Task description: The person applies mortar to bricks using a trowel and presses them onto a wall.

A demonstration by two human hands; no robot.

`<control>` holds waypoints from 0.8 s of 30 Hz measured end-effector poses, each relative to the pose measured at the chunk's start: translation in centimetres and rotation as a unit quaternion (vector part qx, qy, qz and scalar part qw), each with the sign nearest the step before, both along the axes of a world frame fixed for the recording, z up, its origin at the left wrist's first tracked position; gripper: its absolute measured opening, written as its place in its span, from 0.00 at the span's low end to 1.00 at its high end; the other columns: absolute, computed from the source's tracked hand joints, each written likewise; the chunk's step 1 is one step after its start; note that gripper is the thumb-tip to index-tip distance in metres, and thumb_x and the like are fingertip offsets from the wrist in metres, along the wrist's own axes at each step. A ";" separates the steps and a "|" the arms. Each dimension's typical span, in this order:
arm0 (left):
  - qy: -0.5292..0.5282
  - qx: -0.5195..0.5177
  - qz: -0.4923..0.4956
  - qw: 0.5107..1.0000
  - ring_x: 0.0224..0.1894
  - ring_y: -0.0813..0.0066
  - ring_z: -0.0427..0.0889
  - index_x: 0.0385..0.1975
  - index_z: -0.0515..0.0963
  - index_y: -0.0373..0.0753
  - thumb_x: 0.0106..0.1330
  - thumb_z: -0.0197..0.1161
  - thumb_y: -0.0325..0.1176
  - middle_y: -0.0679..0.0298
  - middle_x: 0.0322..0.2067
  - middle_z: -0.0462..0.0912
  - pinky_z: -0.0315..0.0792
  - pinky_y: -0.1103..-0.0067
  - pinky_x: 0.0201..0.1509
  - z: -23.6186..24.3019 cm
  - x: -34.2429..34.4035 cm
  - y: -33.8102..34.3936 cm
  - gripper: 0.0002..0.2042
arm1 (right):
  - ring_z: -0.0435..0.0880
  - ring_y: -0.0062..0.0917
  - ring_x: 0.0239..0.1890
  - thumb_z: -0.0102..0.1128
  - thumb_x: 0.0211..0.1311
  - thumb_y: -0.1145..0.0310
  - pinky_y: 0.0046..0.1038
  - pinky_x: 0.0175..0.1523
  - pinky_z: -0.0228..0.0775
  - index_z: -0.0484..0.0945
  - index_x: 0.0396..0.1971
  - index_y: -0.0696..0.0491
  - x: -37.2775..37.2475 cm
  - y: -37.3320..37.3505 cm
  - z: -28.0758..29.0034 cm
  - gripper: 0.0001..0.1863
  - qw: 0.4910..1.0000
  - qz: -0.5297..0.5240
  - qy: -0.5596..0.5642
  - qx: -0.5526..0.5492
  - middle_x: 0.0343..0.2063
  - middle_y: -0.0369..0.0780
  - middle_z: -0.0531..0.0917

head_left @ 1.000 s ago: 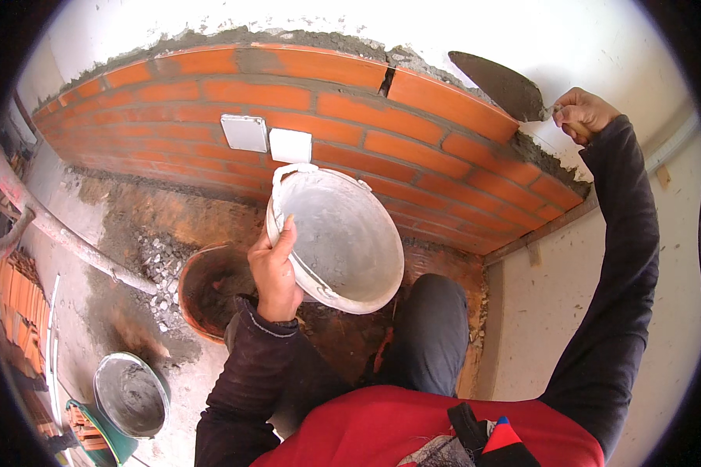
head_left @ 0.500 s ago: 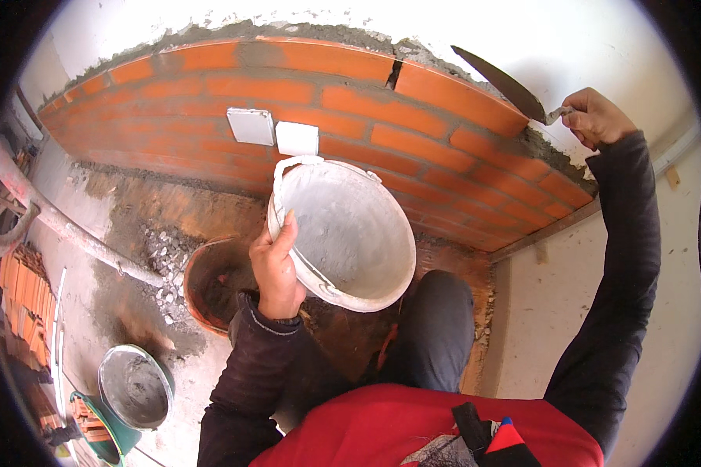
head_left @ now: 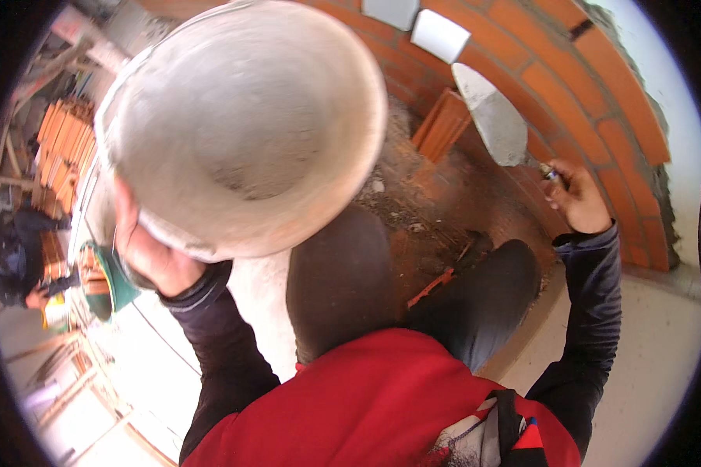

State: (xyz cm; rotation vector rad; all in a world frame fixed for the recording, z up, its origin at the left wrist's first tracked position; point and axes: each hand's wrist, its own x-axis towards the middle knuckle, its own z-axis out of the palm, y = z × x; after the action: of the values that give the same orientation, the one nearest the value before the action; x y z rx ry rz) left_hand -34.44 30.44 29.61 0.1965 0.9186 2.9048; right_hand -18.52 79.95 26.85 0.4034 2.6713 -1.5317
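While holding a pale bucket (head_left: 249, 101) by its lower-left edge with the left hand (head_left: 152, 249), in the head view, grips a trowel (head_left: 491, 117) in the right hand (head_left: 580, 194), wrapped tightly around the handle (head_left: 551, 171), near the brick wall (head_left: 545, 86). Seems well advanced, with bricks laid and most joints filled. Appears to leave a dark gap (head_left: 580, 29) in the top course (head_left: 619, 82) unfilled, and rough mortar (head_left: 668, 210) along the edge untidied. Shows mostly grey residue (head_left: 249, 183) inside the bucket.
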 end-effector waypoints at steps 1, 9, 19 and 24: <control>-0.005 -0.029 0.057 0.998 0.59 0.60 0.74 0.59 0.71 0.34 0.74 0.52 0.40 0.53 0.55 0.78 0.64 0.62 0.66 -0.3 1.1 -2.4 0.20 | 0.72 0.14 0.24 0.60 0.64 0.70 0.20 0.29 0.66 0.75 0.36 0.58 -1.3 -1.1 -1.0 0.07 0.998 0.039 -0.042 -0.012 0.21 0.31 0.73; -0.113 -0.231 0.303 0.917 0.61 0.57 0.72 0.63 0.68 0.35 0.74 0.49 0.40 0.52 0.59 0.74 0.60 0.63 0.69 -7.8 11.3 -17.7 0.22 | 0.84 0.40 0.33 0.59 0.63 0.63 0.40 0.40 0.75 0.80 0.36 0.58 -13.3 -13.4 -4.7 0.13 0.866 0.282 0.035 0.411 0.29 0.47 0.84; -0.255 -0.209 0.386 0.861 0.62 0.52 0.70 0.64 0.65 0.31 0.72 0.48 0.47 0.49 0.62 0.71 0.60 0.58 0.70 -18.6 27.7 -29.1 0.28 | 0.86 0.41 0.40 0.52 0.60 0.71 0.40 0.47 0.77 0.84 0.35 0.56 -19.8 -25.1 -8.3 0.11 0.686 0.449 -0.066 0.568 0.33 0.48 0.85; -0.296 -0.152 0.555 0.763 0.64 0.53 0.68 0.62 0.68 0.31 0.69 0.55 0.46 0.52 0.62 0.71 0.60 0.59 0.68 -24.5 31.3 -32.8 0.28 | 0.85 0.43 0.41 0.53 0.59 0.69 0.41 0.47 0.76 0.84 0.35 0.57 -20.9 -26.0 -9.7 0.12 0.729 0.464 -0.132 0.485 0.34 0.49 0.85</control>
State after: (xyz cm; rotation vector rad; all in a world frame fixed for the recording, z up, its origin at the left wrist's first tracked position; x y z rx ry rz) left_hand -3.12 -2.35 5.14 -1.7450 1.7042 3.1109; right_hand -39.39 53.96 17.18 -0.6146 2.4617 0.2207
